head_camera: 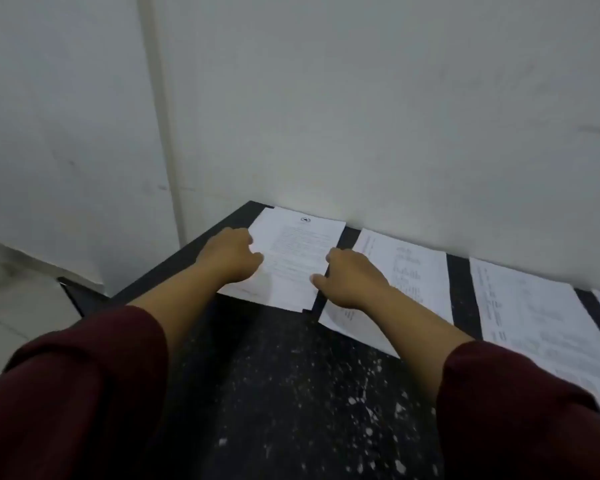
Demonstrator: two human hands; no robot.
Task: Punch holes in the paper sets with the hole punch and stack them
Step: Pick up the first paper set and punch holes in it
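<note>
Both hands are working the leftmost paper set [297, 259] at the far left corner of the dark speckled surface [291, 393], close against the wall [361, 98]. The left hand [231, 254] is gripping the set's left edge with curled fingers, and the right hand [352, 280] is gripping its right edge, thumb lying toward the near corner; the two hands are apart, one at each side of the sheets. Whether the set is lifting off the surface or lying flat is hard to tell.

Just beside it to the right, a second paper set [407, 271] is lying partly under the right hand, and a third paper set [534, 313] is lying further right, with a sliver of another at the frame's edge. No hole punch is showing anywhere in view. Maroon sleeves [84, 393] are covering both forearms.

Judging from this, the set is being gathered for punching. The risks: sheets could be fanning out of line if the grip is uneven, leaving holes misaligned, and the right hand, overlapping the neighbouring set, could be dragging it askew.
</note>
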